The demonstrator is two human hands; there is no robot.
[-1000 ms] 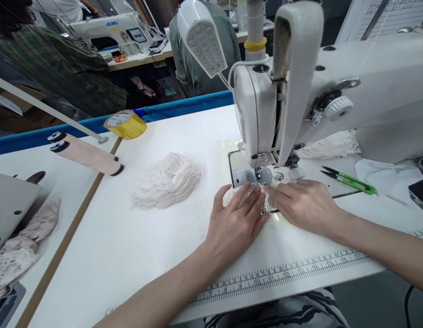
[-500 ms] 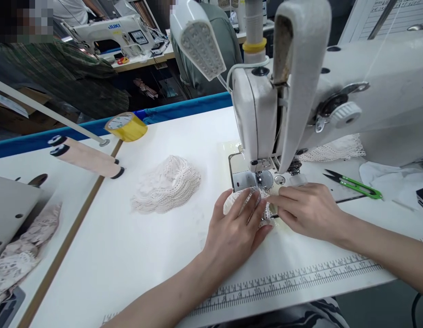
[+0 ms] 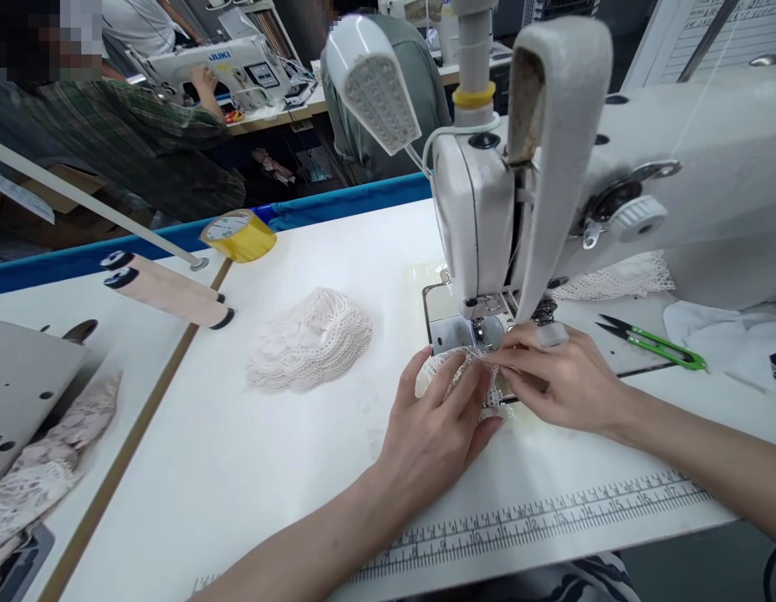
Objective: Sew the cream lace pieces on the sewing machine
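The fingers [image 3: 458,386] of the left hand [image 3: 435,435] lie spread and flat on a small piece of white lace [image 3: 447,374], pressing it to the bench [image 3: 250,468] just below the centre of the frame. The right hand [image 3: 560,385] comes in from the right; its thumb and forefinger are pressed together, pinching the lace edge where it meets the left fingertips. The lace piece sits right in front of the presser foot [image 3: 482,328] and the steel needle plate [image 3: 454,334] of the white sewing machine [image 3: 614,184], whose head fills the upper right of the frame.

Left of the hands, near the middle of the bench, a stack of similar lace pieces [image 3: 313,339] lies apart from them. More lace [image 3: 620,276] shows under the machine arm at right, and green-handled thread snips [image 3: 661,344] lie beside it, with white cloth [image 3: 720,330] further right. A printed ruler strip [image 3: 551,522] runs along the bench's near edge.

At upper left a roll of yellow tape [image 3: 241,236] sits at the bench's far edge, with two pale pink thread cones [image 3: 168,291] lying on the adjoining table. An LED lamp head [image 3: 372,79] hangs at top centre. Beyond, another person in a striped shirt [image 3: 137,142] reaches a hand to a second sewing machine [image 3: 237,63].
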